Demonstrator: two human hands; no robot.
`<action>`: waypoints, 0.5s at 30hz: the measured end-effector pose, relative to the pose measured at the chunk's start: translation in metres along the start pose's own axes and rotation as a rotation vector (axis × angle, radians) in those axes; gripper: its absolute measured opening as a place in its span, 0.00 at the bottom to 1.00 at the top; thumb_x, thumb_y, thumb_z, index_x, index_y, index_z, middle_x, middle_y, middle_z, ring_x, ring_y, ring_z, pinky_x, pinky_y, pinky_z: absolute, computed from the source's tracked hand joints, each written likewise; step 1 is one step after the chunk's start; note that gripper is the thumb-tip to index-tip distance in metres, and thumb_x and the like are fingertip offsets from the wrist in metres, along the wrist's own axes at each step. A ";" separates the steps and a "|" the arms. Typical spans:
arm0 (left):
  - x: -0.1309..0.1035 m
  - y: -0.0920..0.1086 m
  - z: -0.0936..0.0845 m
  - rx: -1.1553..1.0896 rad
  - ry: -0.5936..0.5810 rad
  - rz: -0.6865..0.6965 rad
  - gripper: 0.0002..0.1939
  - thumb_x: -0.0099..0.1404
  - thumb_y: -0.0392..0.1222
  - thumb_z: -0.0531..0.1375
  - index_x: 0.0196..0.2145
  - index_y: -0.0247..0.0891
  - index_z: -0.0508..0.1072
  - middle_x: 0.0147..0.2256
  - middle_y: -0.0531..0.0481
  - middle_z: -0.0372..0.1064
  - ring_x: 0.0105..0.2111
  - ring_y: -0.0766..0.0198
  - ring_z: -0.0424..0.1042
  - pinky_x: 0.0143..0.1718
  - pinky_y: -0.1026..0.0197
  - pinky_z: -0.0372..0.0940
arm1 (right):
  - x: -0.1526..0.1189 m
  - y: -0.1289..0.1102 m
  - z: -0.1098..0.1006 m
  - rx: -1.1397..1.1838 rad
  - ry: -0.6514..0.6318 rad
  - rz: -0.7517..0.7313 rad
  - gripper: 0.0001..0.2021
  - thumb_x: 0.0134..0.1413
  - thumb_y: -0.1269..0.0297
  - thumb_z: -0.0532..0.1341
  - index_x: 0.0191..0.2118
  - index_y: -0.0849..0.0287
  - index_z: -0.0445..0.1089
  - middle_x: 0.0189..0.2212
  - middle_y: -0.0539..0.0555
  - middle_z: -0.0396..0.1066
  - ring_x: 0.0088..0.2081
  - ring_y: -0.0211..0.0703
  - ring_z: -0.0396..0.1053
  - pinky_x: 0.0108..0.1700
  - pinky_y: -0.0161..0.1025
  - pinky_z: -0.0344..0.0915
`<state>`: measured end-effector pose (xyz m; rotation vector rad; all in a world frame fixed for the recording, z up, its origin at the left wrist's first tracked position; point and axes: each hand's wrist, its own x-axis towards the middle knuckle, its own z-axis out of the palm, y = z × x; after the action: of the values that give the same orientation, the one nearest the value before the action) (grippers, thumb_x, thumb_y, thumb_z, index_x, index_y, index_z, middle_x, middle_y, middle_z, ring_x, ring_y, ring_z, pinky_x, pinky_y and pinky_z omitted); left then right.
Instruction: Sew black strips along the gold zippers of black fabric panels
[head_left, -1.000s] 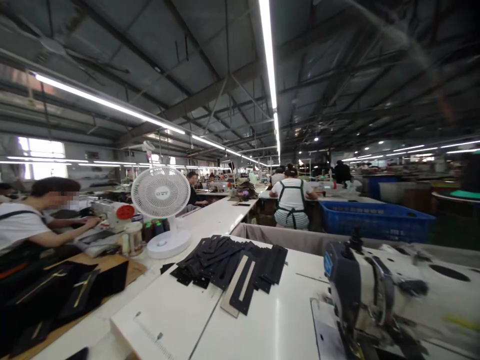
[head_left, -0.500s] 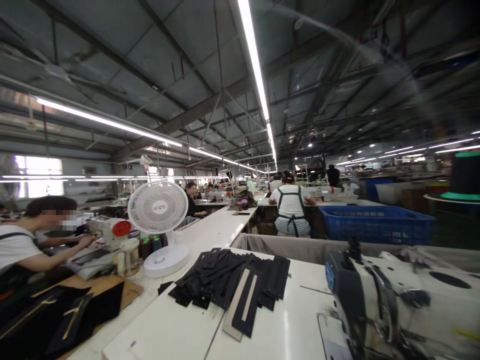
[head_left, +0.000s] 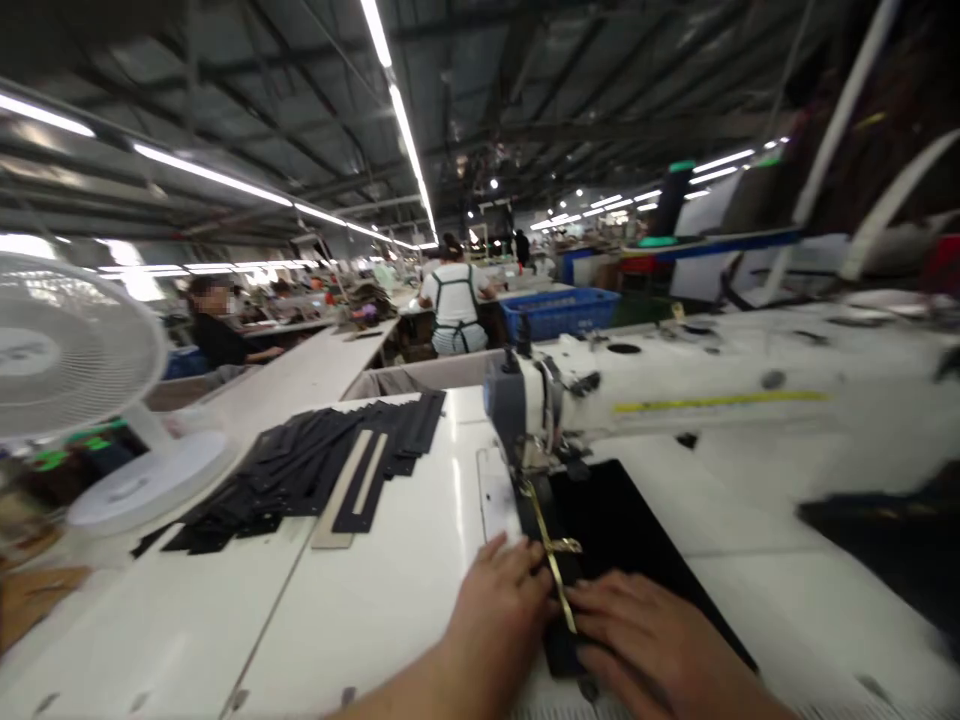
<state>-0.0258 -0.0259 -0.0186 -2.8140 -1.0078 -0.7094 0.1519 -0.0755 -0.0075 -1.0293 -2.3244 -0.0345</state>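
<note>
Under the head of a white sewing machine (head_left: 540, 400) lies a black fabric piece (head_left: 615, 510) with a gold zipper (head_left: 553, 565) along it. The zipper's gold pull sticks out to the right. My left hand (head_left: 501, 600) is on the left edge of the piece, fingers bent together and gripping it beside the zipper. On the other side, my right hand (head_left: 649, 635) lies on the fabric with its fingers stretched out flat, their tips close to the zipper. The far end of the zipper runs up to the presser foot area, where detail is blurred.
A pile of black slotted strips (head_left: 300, 470) and a beige slotted piece (head_left: 341, 500) lie left on the white table (head_left: 397, 590). A white fan (head_left: 150, 475) stands farther left. More dark fabric (head_left: 885, 540) is at right. Co-workers sit beyond, near a blue crate (head_left: 562, 312).
My view has turned right and down. Both my hands, the zipper and the black fabric piece under the machine have come into sight; the fan and strip pile have shifted left.
</note>
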 end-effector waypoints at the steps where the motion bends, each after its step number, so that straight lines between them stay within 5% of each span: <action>1: 0.000 0.001 -0.005 -0.036 0.003 -0.009 0.09 0.60 0.35 0.58 0.40 0.39 0.69 0.45 0.48 0.69 0.47 0.60 0.67 0.54 0.51 0.58 | 0.007 0.004 -0.002 0.030 0.023 0.072 0.13 0.59 0.69 0.49 0.35 0.58 0.71 0.34 0.56 0.72 0.37 0.44 0.68 0.42 0.43 0.66; 6: 0.007 -0.006 -0.019 -0.051 -0.038 -0.008 0.10 0.58 0.32 0.57 0.39 0.36 0.68 0.47 0.40 0.65 0.51 0.53 0.63 0.52 0.42 0.58 | 0.038 0.031 0.013 -0.101 0.023 0.238 0.19 0.55 0.67 0.54 0.50 0.73 0.63 0.51 0.68 0.62 0.54 0.54 0.58 0.54 0.52 0.57; 15: 0.010 -0.013 -0.013 -0.057 0.008 0.142 0.09 0.63 0.35 0.53 0.41 0.33 0.67 0.43 0.40 0.69 0.49 0.54 0.66 0.53 0.41 0.58 | 0.035 0.033 0.026 -0.168 -0.055 0.230 0.20 0.58 0.69 0.49 0.52 0.75 0.62 0.54 0.67 0.59 0.57 0.51 0.54 0.58 0.49 0.53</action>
<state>-0.0321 -0.0131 -0.0037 -2.8925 -0.7889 -0.7435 0.1428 -0.0226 -0.0174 -1.3921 -2.2670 -0.1134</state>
